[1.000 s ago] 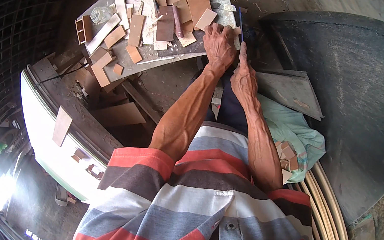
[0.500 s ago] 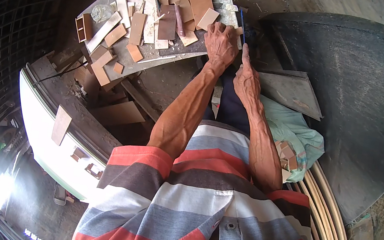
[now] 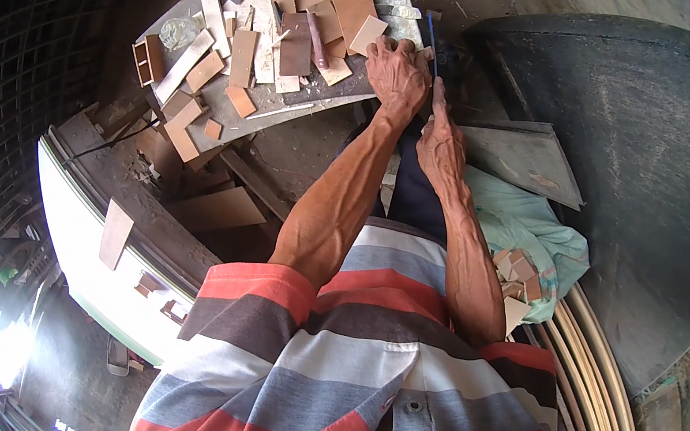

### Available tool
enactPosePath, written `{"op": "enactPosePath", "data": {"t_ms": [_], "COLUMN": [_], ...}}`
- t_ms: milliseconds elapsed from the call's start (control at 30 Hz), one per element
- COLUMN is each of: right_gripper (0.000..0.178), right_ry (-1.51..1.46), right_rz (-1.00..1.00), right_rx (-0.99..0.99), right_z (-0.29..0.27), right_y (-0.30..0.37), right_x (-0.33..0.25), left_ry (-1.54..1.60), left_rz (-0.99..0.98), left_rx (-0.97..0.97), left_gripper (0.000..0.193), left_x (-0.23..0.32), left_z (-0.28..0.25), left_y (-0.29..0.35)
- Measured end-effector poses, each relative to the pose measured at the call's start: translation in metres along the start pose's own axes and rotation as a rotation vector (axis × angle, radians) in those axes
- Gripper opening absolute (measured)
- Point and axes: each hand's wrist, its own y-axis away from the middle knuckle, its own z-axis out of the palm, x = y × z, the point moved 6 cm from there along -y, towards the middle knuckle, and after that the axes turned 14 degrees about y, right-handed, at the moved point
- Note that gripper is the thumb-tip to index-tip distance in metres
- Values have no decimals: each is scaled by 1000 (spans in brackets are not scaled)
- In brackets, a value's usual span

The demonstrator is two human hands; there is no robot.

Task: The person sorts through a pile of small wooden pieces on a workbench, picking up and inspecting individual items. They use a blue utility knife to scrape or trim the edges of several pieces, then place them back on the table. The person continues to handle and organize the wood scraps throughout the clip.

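My left hand (image 3: 397, 76) is closed at the right edge of the workbench (image 3: 308, 103), knuckles up, pressing down on a small wood piece (image 3: 427, 53); only a bit of that piece shows beside the fingers. Just right of it, my right hand (image 3: 443, 141) grips a saw with a thin blue blade (image 3: 432, 34), which points away from me along the bench edge. The index finger lies stretched along the saw, whose handle is hidden in the palm. Near my left knuckles lie a pale wood block (image 3: 368, 35) and a tool with a brown rounded handle (image 3: 317, 42).
Wood offcuts and shavings litter the bench, with a clear plastic bag (image 3: 178, 33) at its left. Cut blocks (image 3: 517, 273) lie on a green cloth (image 3: 523, 215) to my right. A large dark curved panel (image 3: 621, 159) stands beyond, above long wooden strips (image 3: 603, 397).
The view has turned slightly. My right hand and the blue blade sit a little farther forward, while my left hand stays in place on the wood piece.
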Motion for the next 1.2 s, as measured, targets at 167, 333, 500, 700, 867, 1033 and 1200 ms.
{"op": "enactPosePath", "data": {"t_ms": [167,333,500,700,867,1033,1200], "right_gripper": [71,72,69,67,67,68,67], "right_ry": [-7,4,29,47,64,71,30], "right_rz": [25,34,30,37,21,-25,34], "right_rx": [-13,-36,-24,-71,-34,22,-19], "right_z": [3,4,6,6,4,2,0], "right_y": [2,2,3,2,4,12,12], "right_x": [1,-1,-1,-6,-2,-1,-2], "left_ry": [-12,-24,-30,-1,-14,-33,-32], "left_rz": [-24,-36,-52,-70,-75,-60,-52], "left_rx": [-26,-16,-26,-26,-36,-37,-41], "left_gripper": [28,30,30,30,30,30,29], "left_x": [1,-1,0,-4,-3,-1,-1], "left_z": [1,0,1,0,0,1,1], "left_y": [-1,-1,-3,-2,-4,-5,-5]}}
